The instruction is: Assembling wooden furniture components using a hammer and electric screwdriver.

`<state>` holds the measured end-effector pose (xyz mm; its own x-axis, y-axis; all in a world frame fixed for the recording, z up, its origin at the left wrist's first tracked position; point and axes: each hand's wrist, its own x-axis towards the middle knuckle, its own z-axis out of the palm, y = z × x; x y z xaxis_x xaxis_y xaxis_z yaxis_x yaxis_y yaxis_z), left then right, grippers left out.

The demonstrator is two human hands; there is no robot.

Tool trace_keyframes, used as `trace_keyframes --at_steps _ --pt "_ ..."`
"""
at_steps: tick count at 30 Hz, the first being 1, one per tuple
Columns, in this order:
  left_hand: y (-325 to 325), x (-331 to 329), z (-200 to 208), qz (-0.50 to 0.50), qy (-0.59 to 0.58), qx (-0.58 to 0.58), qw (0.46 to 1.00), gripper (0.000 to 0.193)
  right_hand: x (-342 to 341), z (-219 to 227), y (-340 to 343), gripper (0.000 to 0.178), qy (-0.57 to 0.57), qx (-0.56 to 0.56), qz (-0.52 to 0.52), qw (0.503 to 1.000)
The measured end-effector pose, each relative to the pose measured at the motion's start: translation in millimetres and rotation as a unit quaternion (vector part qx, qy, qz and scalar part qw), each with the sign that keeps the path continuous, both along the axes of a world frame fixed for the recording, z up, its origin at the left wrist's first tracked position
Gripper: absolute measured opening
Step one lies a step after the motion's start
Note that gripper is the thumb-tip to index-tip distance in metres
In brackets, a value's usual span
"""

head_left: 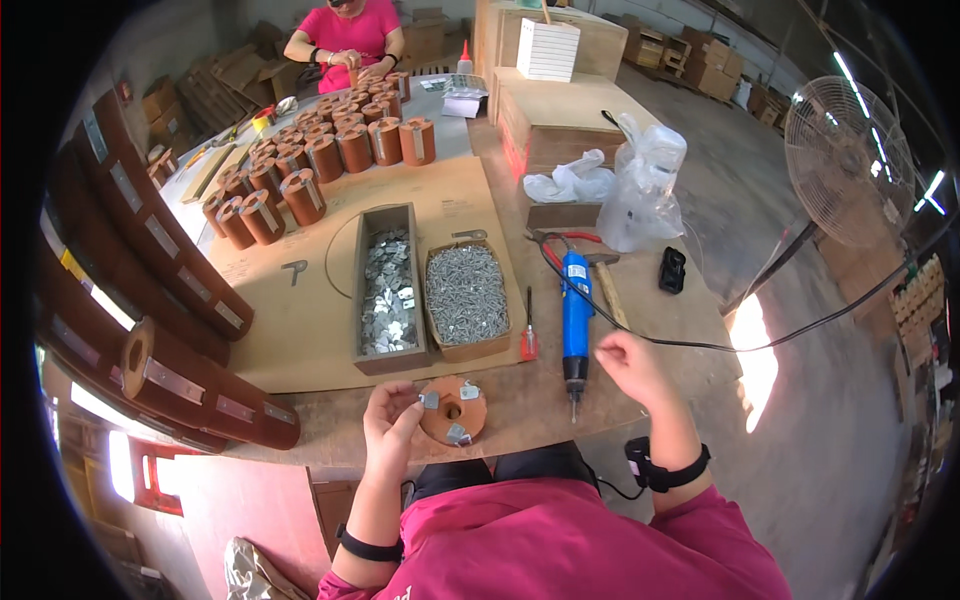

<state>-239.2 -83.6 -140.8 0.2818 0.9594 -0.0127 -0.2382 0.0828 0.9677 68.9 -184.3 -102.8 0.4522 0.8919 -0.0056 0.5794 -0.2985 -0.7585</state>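
Note:
A round brown spool [472,421] with a hole in its middle stands end-up at the table's near edge. Small metal plates [459,434] lie on its top face. At the spool's left rim, my left hand [390,415] has thumb and fingertips closed at another small metal plate [429,400]. My right hand [632,366] hovers right of a blue electric screwdriver [575,310], its fingers curled together; whatever they may hold is too small to make out. Beyond the spool are a grey tray [362,300] of metal plates and a cardboard box [470,350] full of screws.
Long brown tubes [215,400] lean at the left. Several finished-looking brown spools [325,158] stand farther back, near a co-worker in pink [350,40]. A hand screwdriver [529,340], hammer [610,290], plastic bags [645,190] and black cable [740,348] lie rightward; a fan [845,160] stands beyond.

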Motion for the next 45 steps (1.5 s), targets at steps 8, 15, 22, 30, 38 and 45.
trace_keyframes --at_steps 8,15,22,30,38,45 --pt "52 -8 35 -0.29 0.094 0.048 0.951 0.074 41 -60 -27 0.042 -0.341 -0.045 -0.124 0.931" --pt "50 2 27 -0.464 0.224 0.095 0.852 0.103 60 -66 2 0.04 -0.218 -0.063 -0.14 0.964" --pt "-1 6 18 -0.262 0.228 0.202 0.916 0.093 56 -50 -11 0.024 0.125 0.009 -0.207 0.97" --pt "-18 3 6 0.195 0.14 0.204 0.949 0.079 60 -25 -78 0.026 0.097 -0.07 -0.257 0.959" --pt "-24 9 -6 0.222 0.219 0.159 0.937 0.079 42 37 -154 0.029 0.241 -0.115 -0.197 0.943" --pt "-22 17 -14 0.213 0.217 0.162 0.939 0.087 42 57 -197 0.031 0.327 -0.202 -0.071 0.92"
